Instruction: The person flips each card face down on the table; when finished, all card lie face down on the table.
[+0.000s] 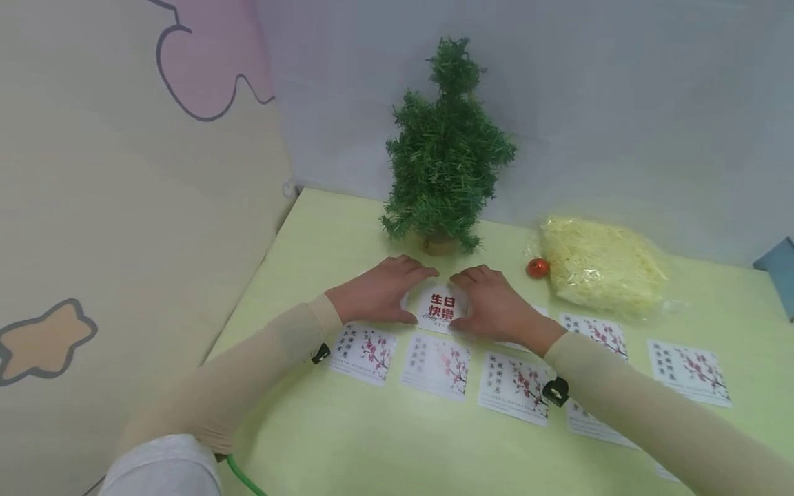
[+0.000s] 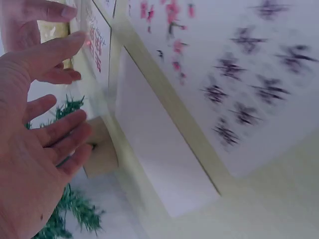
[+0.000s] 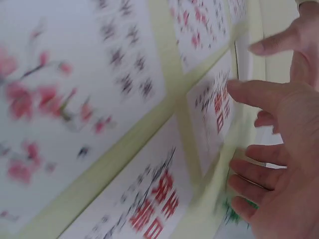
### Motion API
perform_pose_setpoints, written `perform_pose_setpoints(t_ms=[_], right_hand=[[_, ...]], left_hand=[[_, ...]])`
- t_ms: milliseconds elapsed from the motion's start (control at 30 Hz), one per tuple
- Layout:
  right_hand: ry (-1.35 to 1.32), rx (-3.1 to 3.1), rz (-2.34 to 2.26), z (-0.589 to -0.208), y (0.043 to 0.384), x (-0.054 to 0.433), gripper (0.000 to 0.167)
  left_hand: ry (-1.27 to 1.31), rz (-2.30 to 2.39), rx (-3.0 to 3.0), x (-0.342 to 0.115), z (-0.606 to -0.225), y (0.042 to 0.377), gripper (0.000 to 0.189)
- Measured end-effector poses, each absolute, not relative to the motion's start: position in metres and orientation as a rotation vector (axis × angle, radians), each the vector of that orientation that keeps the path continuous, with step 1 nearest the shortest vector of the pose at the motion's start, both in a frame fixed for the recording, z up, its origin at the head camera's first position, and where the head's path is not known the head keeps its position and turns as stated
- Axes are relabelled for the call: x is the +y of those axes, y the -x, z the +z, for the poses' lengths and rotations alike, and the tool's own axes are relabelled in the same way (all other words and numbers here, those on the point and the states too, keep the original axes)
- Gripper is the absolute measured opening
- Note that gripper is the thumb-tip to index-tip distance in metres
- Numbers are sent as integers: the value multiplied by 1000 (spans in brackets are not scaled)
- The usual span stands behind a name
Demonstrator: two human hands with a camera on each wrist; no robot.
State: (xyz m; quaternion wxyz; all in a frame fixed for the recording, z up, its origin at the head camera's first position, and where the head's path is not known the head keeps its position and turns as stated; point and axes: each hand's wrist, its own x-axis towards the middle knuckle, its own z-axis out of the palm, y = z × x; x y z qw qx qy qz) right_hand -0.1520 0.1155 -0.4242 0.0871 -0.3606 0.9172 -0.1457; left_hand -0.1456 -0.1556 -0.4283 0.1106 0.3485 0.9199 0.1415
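Note:
A white card with red characters (image 1: 442,310) lies on the table in front of a small green tree (image 1: 449,148). My left hand (image 1: 380,295) is at its left side and my right hand (image 1: 496,303) at its right, fingers loosely bent and thumbs towards me. Neither hand grips anything. In the left wrist view, a blank white card (image 2: 154,134) lies flat beside the left hand. Another red-lettered card (image 3: 159,201) shows near the right hand in the right wrist view; from the head, that hand mostly covers it.
Cards with pink blossom, such as this one (image 1: 362,353), lie in a row nearer me, several in all. A clear bag of yellow shreds (image 1: 604,265) and a red ball (image 1: 537,268) sit at the back right. Behind the table (image 1: 347,448) rises a pale wall (image 1: 620,124).

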Motion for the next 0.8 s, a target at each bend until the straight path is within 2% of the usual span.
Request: perform_pose_setpoints(t_ms=[167,467,700,800], right_hand=[[1020,2701,-436,-431,157,137,97],[1068,2669,-435,-440,158,135,90],[1034,2691,-438,-442,152,135,80],[1011,2695,-424,-442,149,136,81]], left_hand=[[-1037,325,2641,-131,-432,159,115],[-1032,295,2583,-116,-436,163,122],[-950,618,2498,-113,-442,167,134],[-935,723,2452,-114,-439,163,140]])
